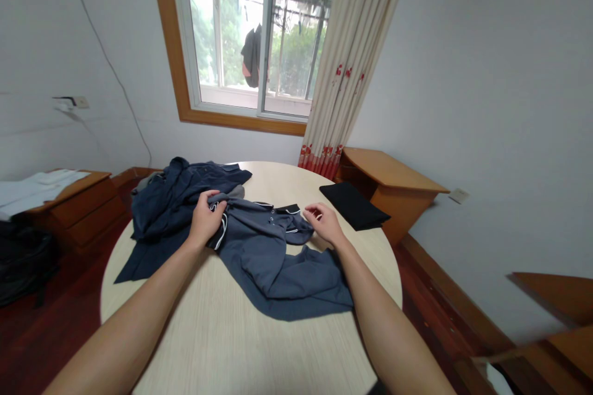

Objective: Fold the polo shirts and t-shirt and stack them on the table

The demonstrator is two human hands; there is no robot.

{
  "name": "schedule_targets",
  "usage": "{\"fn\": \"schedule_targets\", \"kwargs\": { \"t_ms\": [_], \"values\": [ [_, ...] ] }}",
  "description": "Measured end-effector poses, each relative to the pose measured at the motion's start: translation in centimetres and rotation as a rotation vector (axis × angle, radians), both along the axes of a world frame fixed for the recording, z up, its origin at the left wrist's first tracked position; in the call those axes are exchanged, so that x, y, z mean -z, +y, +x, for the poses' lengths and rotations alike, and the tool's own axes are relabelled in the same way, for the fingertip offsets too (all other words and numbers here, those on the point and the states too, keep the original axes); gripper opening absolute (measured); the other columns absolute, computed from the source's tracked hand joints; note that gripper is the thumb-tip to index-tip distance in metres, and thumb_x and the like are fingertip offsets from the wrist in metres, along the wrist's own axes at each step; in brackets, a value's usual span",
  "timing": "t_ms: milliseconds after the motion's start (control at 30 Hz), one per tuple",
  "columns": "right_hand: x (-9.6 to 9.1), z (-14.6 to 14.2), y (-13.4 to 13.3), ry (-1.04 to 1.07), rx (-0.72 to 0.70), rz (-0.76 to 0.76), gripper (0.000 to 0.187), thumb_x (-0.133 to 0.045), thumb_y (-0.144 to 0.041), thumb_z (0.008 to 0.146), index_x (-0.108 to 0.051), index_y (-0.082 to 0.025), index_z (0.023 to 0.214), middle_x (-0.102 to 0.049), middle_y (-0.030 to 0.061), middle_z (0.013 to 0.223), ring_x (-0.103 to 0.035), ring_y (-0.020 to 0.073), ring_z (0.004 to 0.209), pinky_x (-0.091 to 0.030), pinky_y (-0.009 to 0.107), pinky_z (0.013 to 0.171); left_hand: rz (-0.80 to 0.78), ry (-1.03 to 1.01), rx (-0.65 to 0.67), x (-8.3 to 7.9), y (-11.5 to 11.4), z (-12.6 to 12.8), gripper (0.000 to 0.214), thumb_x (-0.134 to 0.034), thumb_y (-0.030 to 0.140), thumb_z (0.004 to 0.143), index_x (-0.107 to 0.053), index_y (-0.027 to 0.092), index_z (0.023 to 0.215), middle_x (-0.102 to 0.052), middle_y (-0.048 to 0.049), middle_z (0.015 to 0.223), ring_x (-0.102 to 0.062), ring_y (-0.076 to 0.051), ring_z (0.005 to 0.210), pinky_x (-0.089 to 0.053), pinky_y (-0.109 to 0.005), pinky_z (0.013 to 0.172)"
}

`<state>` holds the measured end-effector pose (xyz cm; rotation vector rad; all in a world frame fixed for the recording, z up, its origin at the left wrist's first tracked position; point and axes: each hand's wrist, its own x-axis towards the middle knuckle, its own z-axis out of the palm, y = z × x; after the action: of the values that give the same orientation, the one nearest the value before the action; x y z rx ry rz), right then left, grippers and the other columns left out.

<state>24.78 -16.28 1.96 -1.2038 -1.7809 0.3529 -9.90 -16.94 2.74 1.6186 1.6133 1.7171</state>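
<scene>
A dark grey-blue polo shirt with white-striped trim and a buttoned placket lies rumpled on the round table. My left hand is closed on the shirt at its left side, fingers on top, beside a black sleeve band with white stripes. At the shirt's right side, my right hand hovers with curved fingers slightly apart, close to the other striped edge. I see no cloth clearly pinched between them. The shirt's lower part is folded and bunched toward my right forearm.
A heap of dark navy clothes covers the table's left back. A folded black cloth lies at the right edge of the pale round table. Wooden desk stands behind right; wooden drawers stand left, near a black bag.
</scene>
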Motion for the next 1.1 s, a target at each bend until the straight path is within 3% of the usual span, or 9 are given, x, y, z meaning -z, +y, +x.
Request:
{"fn": "schedule_targets", "kwargs": {
  "t_ms": [100,167,367,500,633,733,933,1000,1100],
  "values": [
    [0.3,-0.4,-0.3,-0.156,-0.147,-0.091,0.027,-0.066,-0.042,0.083,-0.071,-0.018,0.094,-0.071,0.0072,0.096,-0.063,0.0178,0.078,-0.050,0.030,0.073,0.004,0.041,0.003,0.3,0.0,-0.1,0.038,-0.064,0.032,0.079,-0.058,0.019,0.114,-0.065,-0.0106,0.117,-0.062,-0.027,0.110,-0.046,-0.043,0.102],
    [0.6,-0.6,-0.4,-0.247,-0.168,-0.144,0.028,-0.070,-0.038,0.080,-0.071,-0.018,0.100,-0.072,0.0065,0.098,-0.064,0.0187,0.084,-0.049,0.030,0.076,0.022,0.072,-0.004,0.3,-0.1,-0.1,0.038,-0.064,0.030,0.079,-0.059,0.019,0.114,-0.064,-0.0110,0.119,-0.061,-0.027,0.113,-0.045,-0.043,0.104],
    [1.0,-0.7,-0.2,-0.421,-0.098,-0.368,0.042,-0.077,-0.030,0.076,-0.068,-0.018,0.115,-0.071,0.0008,0.084,-0.064,0.0167,0.075,-0.044,0.026,0.069,0.036,0.119,-0.005,-0.2,-0.4,0.0,0.033,-0.061,0.029,0.080,-0.061,0.020,0.111,-0.066,-0.0105,0.117,-0.062,-0.027,0.113,-0.046,-0.042,0.103],
    [0.8,-0.9,-0.3,-0.517,-0.039,-0.403,0.031,-0.072,-0.026,0.079,-0.072,-0.018,0.109,-0.070,0.0012,0.079,-0.061,0.0159,0.070,-0.039,0.025,0.062,0.023,0.114,0.010,-0.2,-0.5,0.1,0.033,-0.060,0.029,0.080,-0.062,0.020,0.112,-0.068,-0.0088,0.113,-0.065,-0.026,0.107,-0.049,-0.040,0.099],
    [0.4,-0.7,-0.4,-0.559,-0.022,-0.382,0.012,-0.067,-0.022,0.081,-0.075,-0.021,0.090,-0.072,0.0017,0.080,-0.062,0.0166,0.073,-0.037,0.025,0.061,0.032,0.135,0.015,-0.1,-0.4,-0.1,0.030,-0.059,0.029,0.080,-0.064,0.020,0.109,-0.070,-0.0077,0.108,-0.066,-0.025,0.101,-0.050,-0.039,0.095],
    [-0.1,0.5,-0.1,-0.501,0.027,-0.278,0.011,-0.063,-0.024,0.084,-0.073,-0.022,0.082,-0.073,0.0029,0.082,-0.064,0.0181,0.077,-0.040,0.025,0.066,0.043,0.142,-0.014,-0.1,0.0,-1.2,0.028,-0.059,0.028,0.080,-0.065,0.020,0.106,-0.071,-0.0068,0.105,-0.066,-0.024,0.098,-0.051,-0.037,0.093],
    [-0.1,4.4,1.4,-0.080,0.405,0.039,0.022,-0.050,-0.031,0.088,-0.067,-0.018,0.086,-0.070,0.0094,0.087,-0.062,0.0217,0.079,-0.045,0.030,0.072,0.129,0.191,-0.203,-0.9,0.5,-4.0,0.024,-0.058,0.024,0.081,-0.064,0.018,0.103,-0.067,-0.0098,0.108,-0.062,-0.027,0.106,-0.047,-0.041,0.099],
    [0.3,5.0,1.7,0.009,0.492,0.063,0.024,-0.048,-0.033,0.087,-0.066,-0.017,0.091,-0.069,0.0113,0.090,-0.062,0.0224,0.080,-0.047,0.032,0.074,0.172,0.288,-0.251,-1.3,-0.1,-3.6,0.026,-0.059,0.023,0.081,-0.063,0.017,0.106,-0.063,-0.0132,0.118,-0.056,-0.030,0.117,-0.042,-0.046,0.105],
    [0.6,4.5,1.7,0.006,0.460,0.051,0.028,-0.051,-0.037,0.086,-0.066,-0.015,0.095,-0.068,0.0129,0.095,-0.061,0.0216,0.078,-0.049,0.034,0.075,0.210,0.427,-0.201,-1.7,-1.4,-1.4,0.024,-0.058,0.026,0.086,-0.063,0.020,0.109,-0.060,-0.0119,0.129,-0.051,-0.032,0.124,-0.038,-0.049,0.107]
  ]
}}
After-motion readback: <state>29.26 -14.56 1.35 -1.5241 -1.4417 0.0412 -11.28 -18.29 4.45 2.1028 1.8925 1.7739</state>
